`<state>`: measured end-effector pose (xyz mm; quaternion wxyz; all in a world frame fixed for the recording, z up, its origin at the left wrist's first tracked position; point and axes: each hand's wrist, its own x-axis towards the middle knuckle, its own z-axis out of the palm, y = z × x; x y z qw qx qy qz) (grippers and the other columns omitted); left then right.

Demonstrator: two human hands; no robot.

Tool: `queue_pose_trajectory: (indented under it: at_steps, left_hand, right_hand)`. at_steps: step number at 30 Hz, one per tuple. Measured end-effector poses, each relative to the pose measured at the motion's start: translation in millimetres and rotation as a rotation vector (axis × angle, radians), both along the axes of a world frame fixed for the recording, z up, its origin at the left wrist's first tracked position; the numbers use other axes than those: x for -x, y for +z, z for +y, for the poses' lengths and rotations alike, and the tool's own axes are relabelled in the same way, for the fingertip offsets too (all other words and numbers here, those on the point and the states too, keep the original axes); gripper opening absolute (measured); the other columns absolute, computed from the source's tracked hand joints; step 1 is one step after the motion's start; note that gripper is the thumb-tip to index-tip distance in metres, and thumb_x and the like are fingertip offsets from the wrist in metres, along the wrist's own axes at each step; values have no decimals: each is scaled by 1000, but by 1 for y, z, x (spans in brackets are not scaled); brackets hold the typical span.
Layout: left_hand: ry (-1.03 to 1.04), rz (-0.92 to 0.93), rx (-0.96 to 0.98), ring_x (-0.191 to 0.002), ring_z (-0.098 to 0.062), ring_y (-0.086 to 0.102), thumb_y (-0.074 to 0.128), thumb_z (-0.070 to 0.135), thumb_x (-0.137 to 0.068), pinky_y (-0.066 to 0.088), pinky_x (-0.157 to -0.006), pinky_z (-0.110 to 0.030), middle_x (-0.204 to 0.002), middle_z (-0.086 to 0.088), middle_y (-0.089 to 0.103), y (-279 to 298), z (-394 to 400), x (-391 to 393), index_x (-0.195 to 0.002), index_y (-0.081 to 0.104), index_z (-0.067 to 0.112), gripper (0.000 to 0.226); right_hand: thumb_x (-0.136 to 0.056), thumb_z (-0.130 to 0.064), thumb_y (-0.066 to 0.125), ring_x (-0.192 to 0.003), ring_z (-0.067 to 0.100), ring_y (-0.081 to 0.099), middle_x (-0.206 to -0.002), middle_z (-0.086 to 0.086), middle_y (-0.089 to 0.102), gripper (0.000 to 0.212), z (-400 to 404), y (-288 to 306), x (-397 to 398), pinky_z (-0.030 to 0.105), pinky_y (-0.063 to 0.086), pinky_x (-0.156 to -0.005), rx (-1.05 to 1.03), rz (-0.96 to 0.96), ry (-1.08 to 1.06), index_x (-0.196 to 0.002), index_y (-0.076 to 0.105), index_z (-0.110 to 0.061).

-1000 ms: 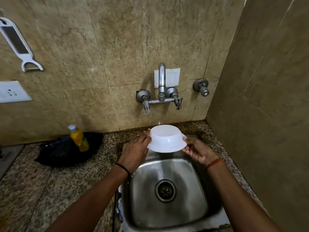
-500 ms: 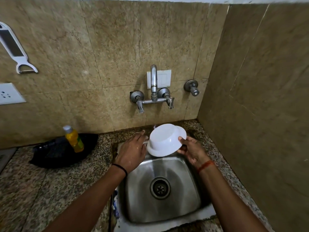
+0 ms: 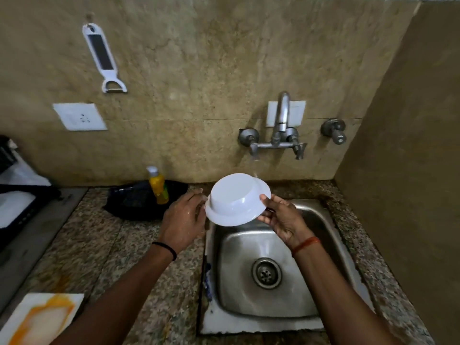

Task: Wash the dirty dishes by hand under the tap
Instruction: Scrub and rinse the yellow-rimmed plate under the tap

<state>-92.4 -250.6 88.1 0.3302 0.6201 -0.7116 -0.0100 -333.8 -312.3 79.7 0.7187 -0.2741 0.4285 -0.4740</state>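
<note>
Yellow soap bottle (image 3: 157, 186) upright on granite counter (image 3: 84, 235), at 9 o'clock of bowl. Left hand (image 3: 183, 220) pinching rim of white bowl (image 3: 237, 199); right hand (image 3: 281, 216) gripping opposite rim. Bowl inverted, tilted, above steel sink (image 3: 261, 295). Tap (image 3: 281, 128) at 12 o'clock.

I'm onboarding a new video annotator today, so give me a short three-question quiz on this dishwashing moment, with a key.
1. True or false: the white bowl is held with its base turned up, toward the camera.
2. Which hand grips the bowl's rim with thumb on top: A) left hand B) right hand?
3. Fill in: the yellow bottle stands to the ____ of the sink as the camera sees it.

Key: 1 true. 2 B; the left hand only reaches the bowl's left edge, and its fingertips are hidden. 3 left.
</note>
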Motion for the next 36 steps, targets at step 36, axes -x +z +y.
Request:
queue_pose_trajectory:
  at_steps: [36]
  left_hand:
    - [627,-12,-183,-114,-20,61,61,23,-89,40,-105,-28,-121,-4,67,61,173,-538,-127,62,24,38]
  right_hand:
    - [-101,-7,45,-129,35,50,-138,23,52,38,32,133,-695,47,45,-101,175,-145,595,-136,42,5]
